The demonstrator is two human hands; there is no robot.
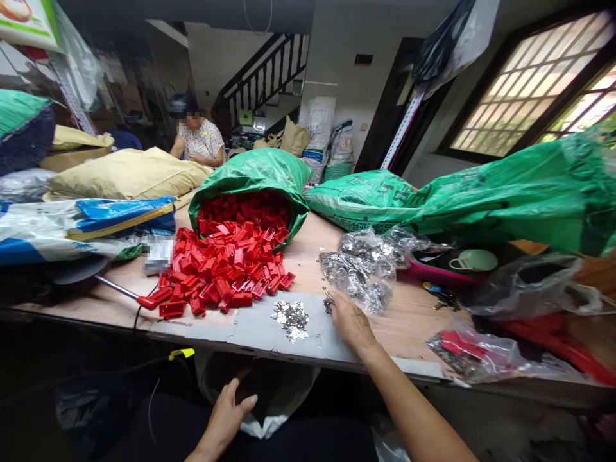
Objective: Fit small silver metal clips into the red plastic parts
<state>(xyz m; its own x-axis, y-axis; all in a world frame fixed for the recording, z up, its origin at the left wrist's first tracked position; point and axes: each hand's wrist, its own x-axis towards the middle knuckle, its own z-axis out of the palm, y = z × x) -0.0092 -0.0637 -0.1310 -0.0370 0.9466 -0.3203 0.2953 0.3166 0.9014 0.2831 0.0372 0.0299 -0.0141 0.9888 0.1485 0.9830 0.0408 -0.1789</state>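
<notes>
Pinching small metal bits [328, 306], the right hand [350, 324] has its fingers closed over the gray sheet [212, 330]. A shiny metal pile [290, 320] lies just left of those fingers. Clear bags [359, 279] sit right behind them. Red blocks [226, 263] lie farther left. The left hand [225, 410] is open, below the tabletop [404, 327].
</notes>
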